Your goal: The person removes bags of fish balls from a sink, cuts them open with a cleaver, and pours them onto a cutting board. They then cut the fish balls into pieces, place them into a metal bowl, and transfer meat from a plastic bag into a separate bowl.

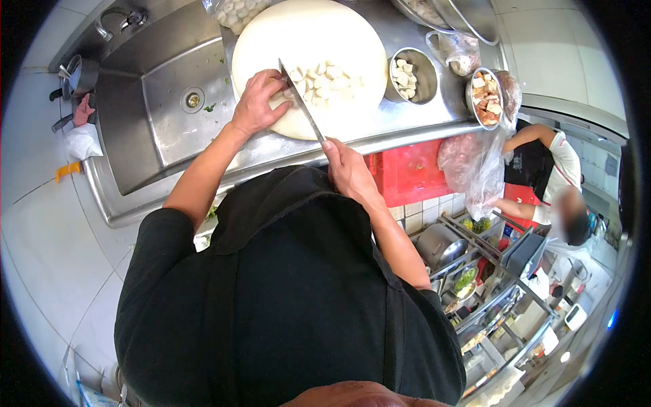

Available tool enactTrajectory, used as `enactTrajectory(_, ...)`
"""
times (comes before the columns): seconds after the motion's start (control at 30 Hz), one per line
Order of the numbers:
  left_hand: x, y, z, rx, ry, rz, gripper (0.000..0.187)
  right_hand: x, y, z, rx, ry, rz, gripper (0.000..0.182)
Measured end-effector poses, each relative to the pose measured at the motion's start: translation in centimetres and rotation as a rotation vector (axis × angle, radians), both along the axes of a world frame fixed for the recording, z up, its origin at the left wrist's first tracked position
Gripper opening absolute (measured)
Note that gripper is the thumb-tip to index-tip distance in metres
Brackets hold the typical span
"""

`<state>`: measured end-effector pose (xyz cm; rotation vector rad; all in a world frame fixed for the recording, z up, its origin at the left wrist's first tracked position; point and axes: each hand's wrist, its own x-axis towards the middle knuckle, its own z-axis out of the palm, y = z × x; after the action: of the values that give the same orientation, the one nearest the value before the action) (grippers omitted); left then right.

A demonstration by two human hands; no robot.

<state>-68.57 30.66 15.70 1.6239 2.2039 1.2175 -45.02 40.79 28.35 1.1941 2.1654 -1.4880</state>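
Right hand (349,169)'s gripping the knife (302,102), so tuck left hand (255,102)'s fingertips back, can't tell if they're pinching anything.

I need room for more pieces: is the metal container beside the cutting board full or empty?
Partly full: white chunks lie in the metal container, with bare inner wall showing.

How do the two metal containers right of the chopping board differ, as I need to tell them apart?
The nearer container holds white pieces, while the farther container holds orange-brown and pale chunks.
The nearer container shows much bare metal inside; the farther container looks nearly full.
The nearer container looks wider across its mouth than the farther container.
Both are uncovered.
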Motion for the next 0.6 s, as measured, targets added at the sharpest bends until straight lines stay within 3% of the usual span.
enactTrajectory(0.27, 0.4, 0.2, -0.2, -0.007, 0.035, 0.037, 0.045, -1.5, 0.4, -3.9, 0.063, 0.096, 0.041, 0.051)
enactTrajectory(0.37, 1.0, 0.6, -1.0, -0.007, 0.121, 0.105, 0.042, 1.1, 1.4, -1.8, 0.007, 0.07, 0.056, 0.055)
enactTrajectory(0.5, 0.5, 1.2, -0.6, -0.003, 0.038, 0.073, 0.038, 2.2, 3.9, 3.8, -0.181, -0.077, 0.044, 0.058)
enactTrajectory(0.6, -0.2, 1.0, -2.4, 0.098, 0.119, 0.081, 0.04, 1.7, 5.5, 3.4, -0.043, 0.068, 0.033, 0.055)
